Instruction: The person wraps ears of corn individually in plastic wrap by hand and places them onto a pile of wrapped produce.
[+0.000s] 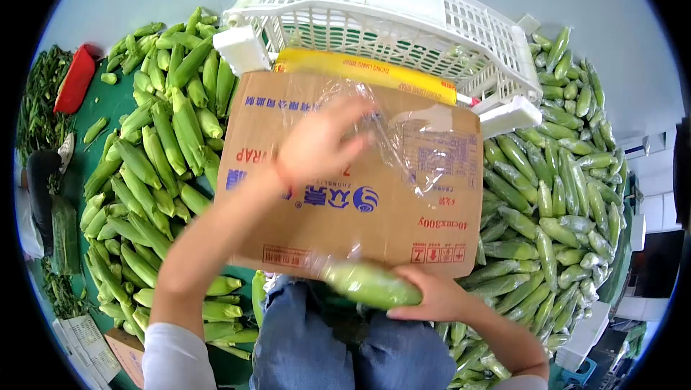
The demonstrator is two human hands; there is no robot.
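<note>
My right hand (435, 295) grips one end of an ear of corn (368, 283) in green husk, held level over my lap at the near edge of a cardboard box (288, 232). Shiny film covers part of that ear. Above the far half of the box is my left hand (327, 139), smeared by motion, so its fingers are unclear. Clear plastic film (392, 149) lies crumpled on the box top beside it; whether the hand touches the film, I cannot tell. Behind, a yellow cling wrap box (367, 73) runs along the cardboard's far edge.
A white plastic crate (389, 19) lies behind the cardboard box. Unwrapped corn (169, 131) is heaped on the left, film-wrapped corn (554, 196) on the right. At the far left are a red container (78, 80) and piled husks or leaves (47, 98).
</note>
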